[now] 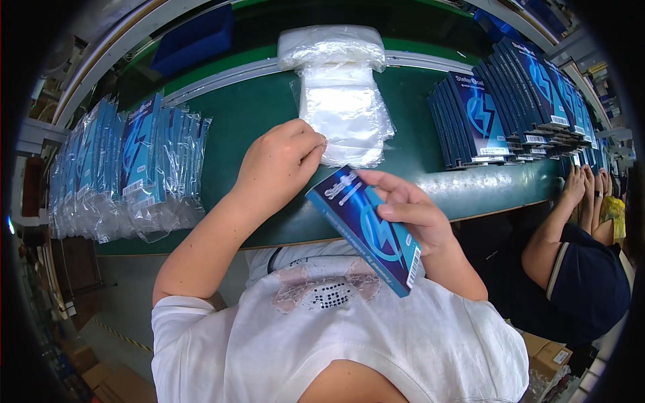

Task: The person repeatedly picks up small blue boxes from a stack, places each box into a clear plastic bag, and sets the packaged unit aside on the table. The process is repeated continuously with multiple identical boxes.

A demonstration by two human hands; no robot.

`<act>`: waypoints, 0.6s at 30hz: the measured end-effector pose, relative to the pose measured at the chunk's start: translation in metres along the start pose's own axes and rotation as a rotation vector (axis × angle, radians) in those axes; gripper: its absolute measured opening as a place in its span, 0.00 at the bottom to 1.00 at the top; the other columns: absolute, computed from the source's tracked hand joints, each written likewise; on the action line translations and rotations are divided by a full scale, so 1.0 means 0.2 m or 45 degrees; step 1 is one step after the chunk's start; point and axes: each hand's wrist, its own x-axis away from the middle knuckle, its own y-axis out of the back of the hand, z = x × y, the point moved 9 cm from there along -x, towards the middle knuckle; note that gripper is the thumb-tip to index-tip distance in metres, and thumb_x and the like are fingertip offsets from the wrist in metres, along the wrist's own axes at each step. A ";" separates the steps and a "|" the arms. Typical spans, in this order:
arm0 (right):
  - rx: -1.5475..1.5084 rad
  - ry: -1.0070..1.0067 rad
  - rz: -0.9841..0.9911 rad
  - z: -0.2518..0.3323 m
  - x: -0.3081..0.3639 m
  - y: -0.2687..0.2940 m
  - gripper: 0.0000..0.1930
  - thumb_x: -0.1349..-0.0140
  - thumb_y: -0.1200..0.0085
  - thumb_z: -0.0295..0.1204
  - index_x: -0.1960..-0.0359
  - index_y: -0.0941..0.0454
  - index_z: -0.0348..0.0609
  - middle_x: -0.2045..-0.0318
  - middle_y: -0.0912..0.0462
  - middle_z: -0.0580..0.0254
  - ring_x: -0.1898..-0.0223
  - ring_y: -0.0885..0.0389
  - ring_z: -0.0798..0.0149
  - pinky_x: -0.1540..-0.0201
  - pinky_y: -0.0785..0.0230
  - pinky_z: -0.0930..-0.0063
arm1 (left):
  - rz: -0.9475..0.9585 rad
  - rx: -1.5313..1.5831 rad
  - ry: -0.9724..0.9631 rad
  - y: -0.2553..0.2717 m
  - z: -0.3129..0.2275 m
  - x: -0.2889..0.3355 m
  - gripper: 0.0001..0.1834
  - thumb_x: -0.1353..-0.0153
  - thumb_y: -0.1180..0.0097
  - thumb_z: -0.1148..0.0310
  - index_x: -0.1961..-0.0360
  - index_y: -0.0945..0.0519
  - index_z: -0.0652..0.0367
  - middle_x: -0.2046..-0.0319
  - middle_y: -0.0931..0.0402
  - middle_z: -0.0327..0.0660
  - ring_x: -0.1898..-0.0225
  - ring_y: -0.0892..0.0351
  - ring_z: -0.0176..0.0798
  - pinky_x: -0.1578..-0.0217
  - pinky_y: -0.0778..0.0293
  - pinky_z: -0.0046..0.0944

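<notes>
My right hand (413,215) grips a slim blue box (366,232) by its right edge, tilted in front of my chest. Its face carries a light blue lightning emblem. My left hand (285,153) has thumb and fingers pinched together at the lower left edge of a stack of clear plastic bags (342,111). Whether a single bag's edge is between those fingertips I cannot make out. The bags lie flat on the green table (248,101), with a thicker clear bundle (332,47) at their far end.
Bare blue boxes stand in rows and piles (477,114) at the right. Several bagged boxes (127,164) stand packed together at the left. A dark blue bin (195,41) lies beyond the metal rail. Another person's arm (554,215) reaches in at the far right.
</notes>
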 end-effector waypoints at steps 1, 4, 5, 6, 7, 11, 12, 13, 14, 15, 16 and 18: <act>-0.021 -0.025 -0.004 -0.03 -0.02 -0.01 0.30 0.42 0.47 0.20 0.38 0.44 0.28 0.51 0.25 0.45 0.54 0.19 0.62 0.53 0.24 0.72 | -0.022 0.017 0.006 0.00 0.00 0.00 0.05 0.45 0.42 0.75 0.67 0.20 0.62 0.69 0.25 0.43 0.69 0.23 0.43 0.69 0.27 0.37; -0.015 -0.025 -0.041 -0.03 -0.03 -0.01 0.32 0.41 0.47 0.20 0.37 0.47 0.27 0.51 0.25 0.44 0.56 0.18 0.63 0.54 0.24 0.73 | -0.029 0.123 0.101 0.00 0.02 0.01 0.05 0.45 0.42 0.74 0.67 0.19 0.61 0.71 0.28 0.41 0.71 0.25 0.38 0.71 0.28 0.35; -0.001 -0.012 -0.058 -0.02 -0.04 0.00 0.33 0.41 0.48 0.20 0.36 0.48 0.27 0.52 0.24 0.44 0.57 0.18 0.63 0.55 0.23 0.74 | 0.006 0.140 0.142 -0.01 0.03 0.01 0.06 0.46 0.41 0.73 0.65 0.19 0.60 0.71 0.29 0.40 0.71 0.25 0.37 0.71 0.28 0.34; 0.009 -0.008 -0.050 -0.01 -0.04 0.01 0.33 0.41 0.48 0.20 0.36 0.50 0.26 0.53 0.23 0.45 0.59 0.17 0.65 0.56 0.23 0.75 | 0.038 0.158 0.183 -0.02 0.04 0.02 0.08 0.47 0.40 0.73 0.64 0.19 0.59 0.70 0.29 0.40 0.70 0.26 0.36 0.70 0.28 0.34; 0.011 0.003 -0.058 0.00 -0.04 0.02 0.34 0.41 0.48 0.20 0.36 0.50 0.26 0.54 0.23 0.45 0.59 0.17 0.65 0.56 0.23 0.75 | 0.071 0.176 0.223 -0.03 0.05 0.02 0.09 0.48 0.39 0.72 0.63 0.19 0.58 0.70 0.30 0.40 0.70 0.27 0.36 0.70 0.29 0.33; 0.017 0.038 -0.088 0.01 -0.02 0.06 0.34 0.41 0.48 0.20 0.35 0.52 0.25 0.54 0.23 0.44 0.60 0.17 0.64 0.57 0.23 0.75 | 0.064 0.032 0.062 -0.04 -0.05 0.03 0.17 0.52 0.37 0.74 0.59 0.21 0.54 0.66 0.30 0.41 0.67 0.25 0.41 0.67 0.28 0.37; 0.015 0.039 -0.106 0.01 -0.02 0.07 0.34 0.41 0.48 0.20 0.36 0.52 0.25 0.54 0.23 0.44 0.59 0.17 0.64 0.57 0.23 0.74 | 0.068 -0.042 0.003 -0.05 -0.09 0.03 0.17 0.53 0.38 0.76 0.59 0.21 0.54 0.65 0.30 0.42 0.66 0.25 0.43 0.66 0.27 0.39; 0.014 0.040 -0.123 0.01 -0.01 0.09 0.34 0.41 0.48 0.20 0.36 0.52 0.25 0.54 0.24 0.44 0.59 0.17 0.64 0.57 0.22 0.74 | 0.071 -0.115 -0.057 -0.06 -0.13 0.02 0.18 0.53 0.39 0.78 0.58 0.22 0.53 0.64 0.30 0.43 0.64 0.24 0.46 0.65 0.27 0.41; 0.011 0.036 -0.125 0.01 0.00 0.09 0.34 0.41 0.48 0.20 0.36 0.51 0.25 0.53 0.24 0.44 0.59 0.17 0.64 0.57 0.22 0.74 | 0.115 -0.123 -0.102 -0.07 -0.15 0.02 0.17 0.53 0.39 0.77 0.59 0.22 0.53 0.64 0.29 0.43 0.64 0.24 0.46 0.65 0.27 0.41; 0.006 0.031 -0.125 0.01 0.01 0.09 0.34 0.41 0.48 0.20 0.36 0.51 0.24 0.52 0.24 0.44 0.58 0.17 0.64 0.57 0.22 0.74 | 0.160 -0.131 -0.146 -0.08 -0.16 0.01 0.17 0.53 0.40 0.77 0.60 0.22 0.53 0.64 0.29 0.43 0.63 0.24 0.46 0.65 0.27 0.41; 0.001 0.026 -0.126 0.01 0.02 0.09 0.33 0.41 0.48 0.20 0.36 0.51 0.24 0.52 0.24 0.44 0.58 0.18 0.63 0.56 0.22 0.74 | 0.205 -0.140 -0.190 -0.10 -0.18 0.01 0.16 0.54 0.40 0.77 0.61 0.22 0.54 0.65 0.29 0.42 0.63 0.24 0.46 0.65 0.27 0.41; -0.009 0.022 -0.115 0.01 0.04 0.09 0.33 0.41 0.48 0.20 0.36 0.50 0.24 0.51 0.25 0.43 0.57 0.18 0.63 0.56 0.23 0.74 | 0.245 -0.062 -0.158 -0.12 -0.14 0.02 0.13 0.51 0.39 0.75 0.62 0.21 0.54 0.66 0.28 0.40 0.65 0.24 0.45 0.66 0.27 0.40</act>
